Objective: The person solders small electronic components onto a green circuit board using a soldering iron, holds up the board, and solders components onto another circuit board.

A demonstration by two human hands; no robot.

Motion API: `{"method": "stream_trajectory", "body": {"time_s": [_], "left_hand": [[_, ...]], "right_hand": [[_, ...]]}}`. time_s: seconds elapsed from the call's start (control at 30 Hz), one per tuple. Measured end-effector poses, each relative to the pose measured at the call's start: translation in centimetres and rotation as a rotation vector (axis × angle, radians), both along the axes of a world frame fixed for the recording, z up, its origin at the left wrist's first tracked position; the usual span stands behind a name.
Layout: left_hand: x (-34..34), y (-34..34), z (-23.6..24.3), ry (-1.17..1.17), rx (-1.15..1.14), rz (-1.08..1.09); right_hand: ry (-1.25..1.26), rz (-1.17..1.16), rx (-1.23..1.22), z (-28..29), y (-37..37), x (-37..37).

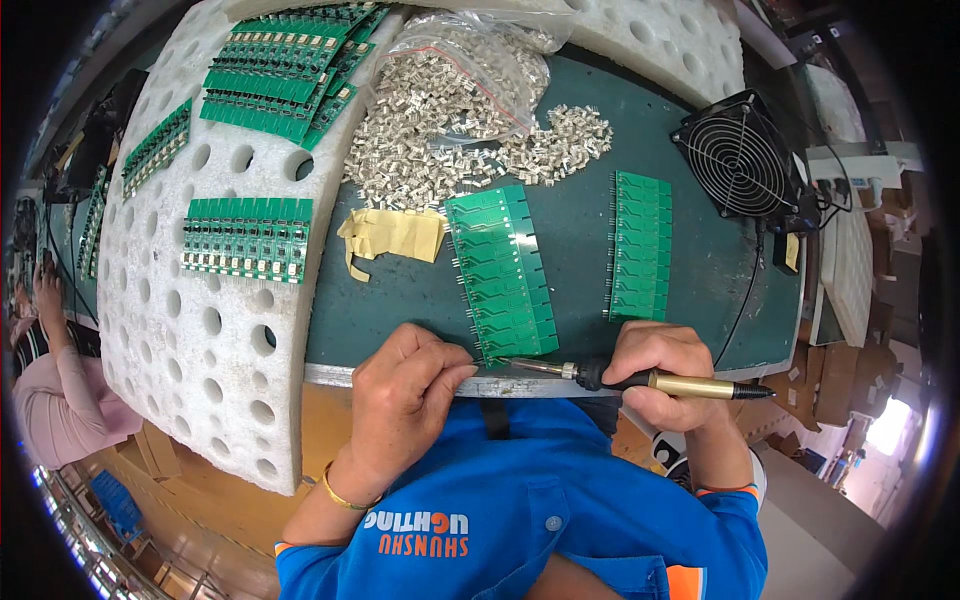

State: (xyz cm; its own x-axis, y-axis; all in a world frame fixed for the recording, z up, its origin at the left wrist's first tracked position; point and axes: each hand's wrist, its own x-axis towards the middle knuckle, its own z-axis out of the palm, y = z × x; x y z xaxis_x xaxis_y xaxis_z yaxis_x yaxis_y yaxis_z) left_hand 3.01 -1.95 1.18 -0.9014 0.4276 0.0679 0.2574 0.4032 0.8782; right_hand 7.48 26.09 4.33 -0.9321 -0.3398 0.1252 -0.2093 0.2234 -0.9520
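A soldering iron [690,385] with a black and gold handle lies in my right hand [660,368], its fingers wrapped round the grip. Its metal tip points left and reaches the near edge of a green circuit board panel [505,275], which lies face down with pins along its left side. Close to that same near corner is my left hand [408,385], thumb and fingers pinched together. What they hold, if anything, is too small to make out. Another green panel [640,245] lies to the right, pins also to its left.
Small white connectors [420,130] lie heaped behind the boards, partly in a clear plastic bag [470,75]. Yellow tape [395,233] sits in front. A holed white foam slab [225,340] carries several green panels [247,238]. A black fan [738,158] stands far right. A co-worker's arm [60,340] shows left.
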Motion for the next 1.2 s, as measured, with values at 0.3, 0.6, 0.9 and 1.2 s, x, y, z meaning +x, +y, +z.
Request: {"method": "stream_trajectory", "body": {"time_s": [0.3, 0.6, 0.9, 1.2], "left_hand": [[0.00, 0.20, 0.13, -0.001, -0.013, -0.018], [-0.10, 0.39, 0.15, -0.005, -0.022, -0.014], [0.01, 0.37, -0.11, 0.023, -0.023, -0.023], [0.04, 0.49, -0.52, 0.114, -0.027, -0.014]], "right_hand": [[0.009, -0.038, -0.008, -0.48, -0.20, 0.84], [-0.025, -0.018, -0.005, -0.81, -0.10, 0.80], [-0.045, -0.016, -0.022, -0.81, -0.20, 0.64], [-0.017, -0.004, -0.003, -0.69, -0.32, 0.46]]}}
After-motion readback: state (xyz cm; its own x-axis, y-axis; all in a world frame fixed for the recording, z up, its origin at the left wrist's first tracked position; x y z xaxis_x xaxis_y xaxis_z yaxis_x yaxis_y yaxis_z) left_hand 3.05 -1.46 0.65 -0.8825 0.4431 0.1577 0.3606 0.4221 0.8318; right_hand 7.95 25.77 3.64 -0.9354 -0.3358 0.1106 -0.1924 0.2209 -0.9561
